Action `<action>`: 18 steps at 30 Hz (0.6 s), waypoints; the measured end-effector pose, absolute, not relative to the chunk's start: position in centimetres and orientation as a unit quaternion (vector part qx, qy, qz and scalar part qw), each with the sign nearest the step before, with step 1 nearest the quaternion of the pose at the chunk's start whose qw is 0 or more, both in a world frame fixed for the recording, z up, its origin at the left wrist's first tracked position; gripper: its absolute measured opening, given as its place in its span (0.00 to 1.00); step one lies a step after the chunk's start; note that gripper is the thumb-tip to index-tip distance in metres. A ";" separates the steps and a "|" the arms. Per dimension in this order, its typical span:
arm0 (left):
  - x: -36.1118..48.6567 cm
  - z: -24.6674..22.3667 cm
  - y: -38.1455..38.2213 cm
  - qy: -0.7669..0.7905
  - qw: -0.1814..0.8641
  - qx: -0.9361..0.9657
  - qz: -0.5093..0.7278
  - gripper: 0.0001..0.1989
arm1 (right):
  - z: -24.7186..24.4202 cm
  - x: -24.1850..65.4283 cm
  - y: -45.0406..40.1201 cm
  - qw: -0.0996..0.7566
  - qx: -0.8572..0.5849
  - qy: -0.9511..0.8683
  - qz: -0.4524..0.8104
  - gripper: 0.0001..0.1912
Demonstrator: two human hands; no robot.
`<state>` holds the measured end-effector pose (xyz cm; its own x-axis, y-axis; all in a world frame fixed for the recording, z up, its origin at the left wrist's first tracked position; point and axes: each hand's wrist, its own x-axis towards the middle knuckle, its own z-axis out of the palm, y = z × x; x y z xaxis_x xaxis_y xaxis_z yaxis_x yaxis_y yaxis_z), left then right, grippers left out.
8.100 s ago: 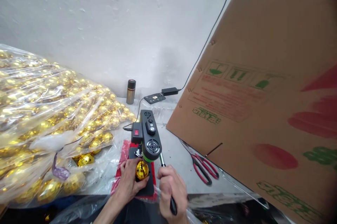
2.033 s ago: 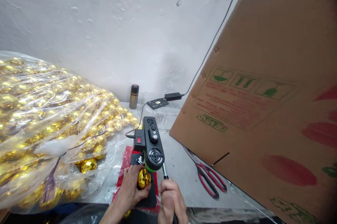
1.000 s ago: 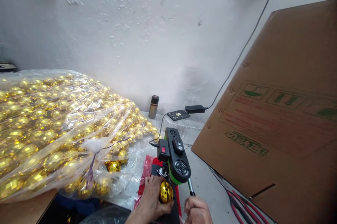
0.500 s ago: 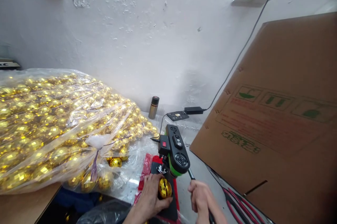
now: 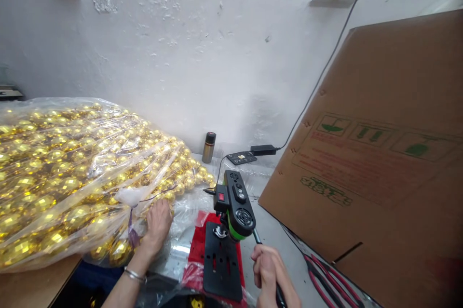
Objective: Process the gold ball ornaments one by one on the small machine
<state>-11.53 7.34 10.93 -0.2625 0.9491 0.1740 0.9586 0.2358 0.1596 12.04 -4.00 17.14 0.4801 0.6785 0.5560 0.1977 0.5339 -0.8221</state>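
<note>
My left hand [image 5: 158,226], with a bracelet at the wrist, is at the side of a clear plastic bag [image 5: 130,196] of shiny gold disco balls [image 5: 68,183]. Its fingers curl down and inward among the balls; what they hold is hidden. My right hand [image 5: 273,276] is closed around the black handle of a metal lever [image 5: 256,235]. That lever joins a small black bench machine [image 5: 238,202] with a red switch and a green underside. Below the machine's head lies its slotted black base plate [image 5: 222,269], on a red sheet [image 5: 197,245].
A large cardboard box [image 5: 379,154] leans at the right, with red-handled pliers [image 5: 329,279] beside it. Toward the wall stand a dark bottle [image 5: 209,147] and a power adapter [image 5: 263,149] with its cable. A gold ball [image 5: 197,301] shows at the bottom edge.
My left hand has left the base plate and moved left to the bag. The gold ball it held on the plate is no longer there. My right hand stays on the lever.
</note>
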 end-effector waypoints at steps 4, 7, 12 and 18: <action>-11.7 11.3 10.4 -0.798 0.005 -0.597 -0.085 0.17 | 16.8 12.1 -4.0 0.735 -0.448 -0.482 0.166 0.22; -11.7 10.8 10.4 -0.786 0.006 -0.616 -0.061 0.13 | 16.7 12.0 -4.1 0.732 -0.455 -0.479 0.168 0.20; -11.7 10.2 8.1 -0.759 0.028 -0.649 -0.037 0.27 | 16.8 11.9 -4.2 0.726 -0.452 -0.492 0.163 0.21; -10.7 9.7 6.8 -0.724 0.048 -0.683 -0.083 0.24 | 16.2 12.4 -4.0 0.721 -0.450 -0.506 0.146 0.20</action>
